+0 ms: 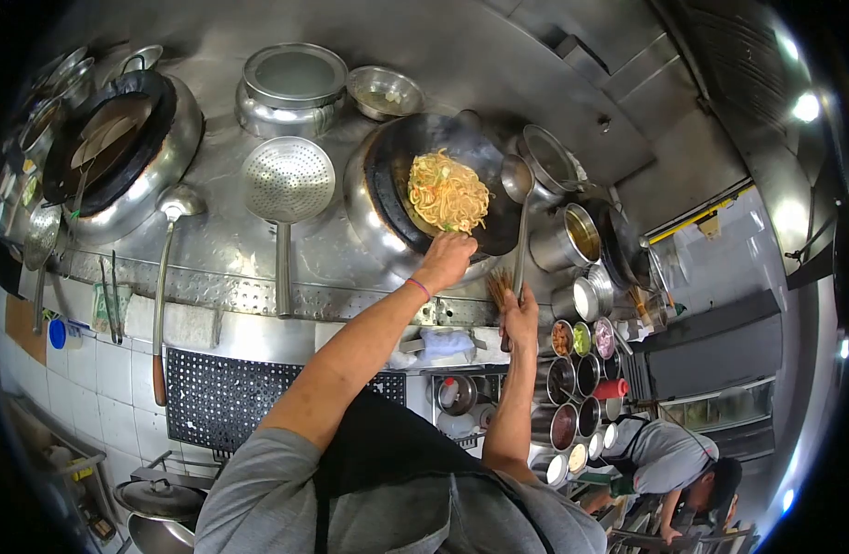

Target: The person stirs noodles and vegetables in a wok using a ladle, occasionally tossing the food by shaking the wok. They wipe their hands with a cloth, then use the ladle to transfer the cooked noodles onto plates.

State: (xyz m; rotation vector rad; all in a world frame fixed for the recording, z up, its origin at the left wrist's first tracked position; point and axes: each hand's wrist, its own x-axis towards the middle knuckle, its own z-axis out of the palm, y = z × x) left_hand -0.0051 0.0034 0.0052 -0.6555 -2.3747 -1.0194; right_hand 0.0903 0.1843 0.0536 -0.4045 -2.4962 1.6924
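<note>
A steel counter point(221, 231) is carrying two woks point(448, 189) point(115, 148), a lidded pot point(293, 88), a bowl point(384, 90), a skimmer point(288, 185), a ladle point(170, 240) and seasoning tins point(572, 369) at its right end.

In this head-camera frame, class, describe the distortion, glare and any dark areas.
Head view: strong fisheye bends the steel counter and blacks out the corners; ceiling lights flare at right; noodles by the left hand stay sharp; the right hand holds a ladle.
</note>
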